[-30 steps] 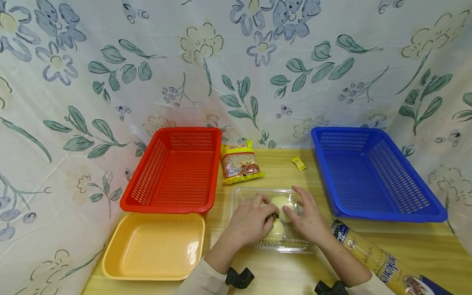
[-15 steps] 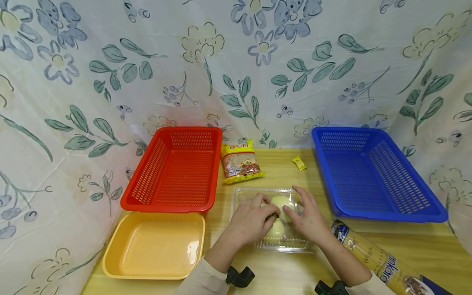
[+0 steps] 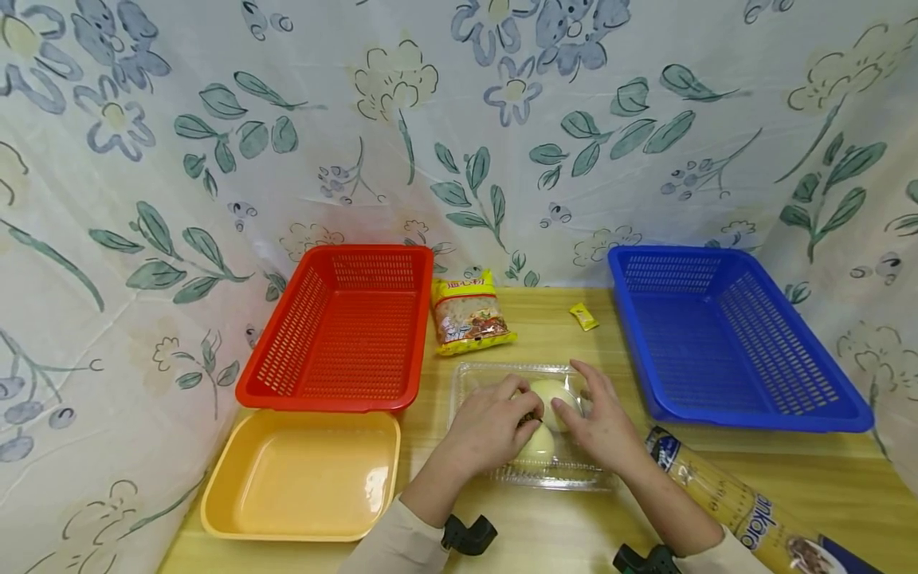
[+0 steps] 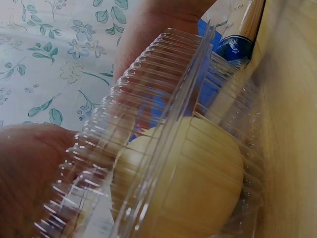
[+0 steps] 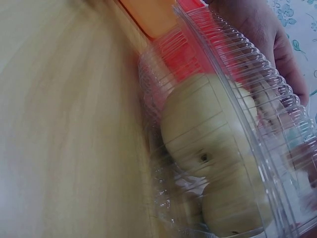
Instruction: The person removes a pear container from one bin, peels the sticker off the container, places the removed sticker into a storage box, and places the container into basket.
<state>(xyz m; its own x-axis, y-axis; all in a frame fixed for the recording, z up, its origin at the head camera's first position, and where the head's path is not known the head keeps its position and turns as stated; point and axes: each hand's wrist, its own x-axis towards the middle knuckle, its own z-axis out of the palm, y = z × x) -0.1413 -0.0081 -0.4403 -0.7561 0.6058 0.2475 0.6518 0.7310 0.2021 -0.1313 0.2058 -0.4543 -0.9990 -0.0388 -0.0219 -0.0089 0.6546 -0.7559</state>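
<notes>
Both of my hands are on the clear clamshell box (image 3: 529,430), low and just right of centre in the head frame, on the wooden table (image 3: 825,486). I judge this to be the grasping step: the box sits flat on the wood, not yet lifted. My left hand (image 3: 491,426) curls over the box's left side, fingers bent onto the lid. My right hand (image 3: 598,426) lies against its right side, fingers nearly straight along the lid, thumb toward the buns. I cannot tell whether that hand pinches the plastic or only presses it.

Inside the box are two pale buns (image 3: 551,395), one behind the other. The left wrist view shows a bun (image 4: 185,183) pressed close under the ribbed lid, with the other hand behind it. The right wrist view shows both buns (image 5: 208,148) through the plastic.

The next move, as I read it, calls for even pressure from both sides, since thin plastic may flex or pop open.

At left centre stands the red basket (image 3: 340,327), with the yellow tray (image 3: 301,478) below it. The blue basket (image 3: 724,335) fills the right. A noodle packet (image 3: 469,312) and a small yellow sachet (image 3: 583,316) lie above the box; a spaghetti pack (image 3: 731,498) runs off lower right.
</notes>
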